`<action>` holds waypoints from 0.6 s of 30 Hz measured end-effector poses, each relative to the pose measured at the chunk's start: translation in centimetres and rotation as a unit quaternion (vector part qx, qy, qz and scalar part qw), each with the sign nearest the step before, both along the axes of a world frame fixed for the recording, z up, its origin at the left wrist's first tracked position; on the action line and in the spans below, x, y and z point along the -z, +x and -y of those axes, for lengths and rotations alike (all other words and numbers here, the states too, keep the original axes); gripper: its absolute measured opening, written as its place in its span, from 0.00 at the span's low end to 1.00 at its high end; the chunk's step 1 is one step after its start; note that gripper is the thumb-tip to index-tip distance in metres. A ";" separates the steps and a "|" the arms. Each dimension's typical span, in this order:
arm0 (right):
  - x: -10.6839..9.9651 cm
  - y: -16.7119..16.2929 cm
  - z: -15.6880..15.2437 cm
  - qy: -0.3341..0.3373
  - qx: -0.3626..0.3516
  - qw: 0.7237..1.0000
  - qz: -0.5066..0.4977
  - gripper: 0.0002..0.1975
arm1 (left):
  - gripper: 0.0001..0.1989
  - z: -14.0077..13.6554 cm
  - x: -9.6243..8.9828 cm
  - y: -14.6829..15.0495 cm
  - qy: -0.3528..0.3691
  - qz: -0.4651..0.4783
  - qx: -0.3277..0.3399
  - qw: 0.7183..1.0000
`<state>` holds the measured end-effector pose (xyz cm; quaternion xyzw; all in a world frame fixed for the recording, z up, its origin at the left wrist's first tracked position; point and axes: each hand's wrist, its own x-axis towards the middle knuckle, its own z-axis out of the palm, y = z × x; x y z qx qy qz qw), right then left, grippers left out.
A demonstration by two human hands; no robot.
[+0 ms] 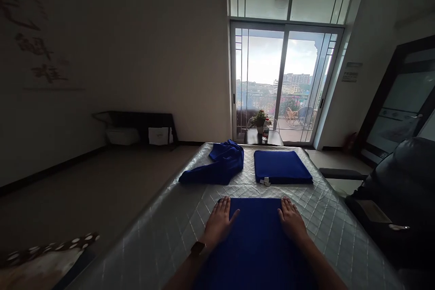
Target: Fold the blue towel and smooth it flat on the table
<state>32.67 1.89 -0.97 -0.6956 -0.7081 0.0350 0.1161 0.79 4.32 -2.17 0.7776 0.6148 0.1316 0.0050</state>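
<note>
A blue cloth (255,235) lies spread flat on the quilted grey table (176,231) right in front of me. My left hand (219,223) rests palm down on its left edge, fingers together and thumb out. My right hand (291,219) presses flat on its right edge. Further back a neatly folded blue cloth (281,167) with a white tag lies on the right. A crumpled blue cloth (217,165) sits to its left.
A dark chair (401,190) stands close to the table's right side. Beyond the table's far end are a small dark table with a potted plant (260,120) and glass balcony doors (285,81). A low bench with white boxes (139,129) lines the left wall.
</note>
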 end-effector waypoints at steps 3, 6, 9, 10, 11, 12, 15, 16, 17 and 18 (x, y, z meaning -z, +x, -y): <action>0.0 0.0 0.1 0.002 -0.003 1.000 -0.007 0.34 | 0.47 -0.4 -1.1 0.8 -0.042 -0.033 -0.036 0.998; 0.0 -0.1 0.1 0.005 -0.001 1.000 -0.017 0.34 | 0.48 -0.5 -2.6 3.7 -0.042 -0.049 -0.052 0.997; 0.1 -0.1 0.1 0.009 0.003 1.000 -0.020 0.34 | 0.45 0.0 -3.5 9.1 -0.043 -0.030 0.029 0.998; 0.1 0.0 0.1 0.010 0.002 1.000 -0.015 0.33 | 0.44 0.3 -3.6 11.1 -0.047 -0.014 0.068 0.996; 0.2 0.0 0.1 0.010 -0.001 1.000 -0.009 0.33 | 0.42 0.6 -3.6 13.1 -0.051 0.005 0.105 0.993; 0.4 0.1 0.0 0.010 -0.005 1.000 0.000 0.33 | 0.41 1.0 -3.5 15.0 -0.052 0.024 0.137 0.989; 0.7 0.3 0.0 0.006 -0.013 1.000 0.026 0.32 | 0.39 1.7 -3.0 18.7 -0.052 0.065 0.180 0.980; 0.7 0.3 0.0 0.005 -0.011 0.999 0.031 0.33 | 0.39 1.9 -2.8 19.2 -0.052 0.071 0.180 0.980; 0.7 0.3 0.0 0.003 -0.009 0.999 0.032 0.33 | 0.39 1.9 -2.6 19.3 -0.050 0.073 0.177 0.980; 0.7 0.3 0.0 0.002 -0.006 1.000 0.028 0.32 | 0.39 1.9 -2.5 19.0 -0.048 0.071 0.172 0.981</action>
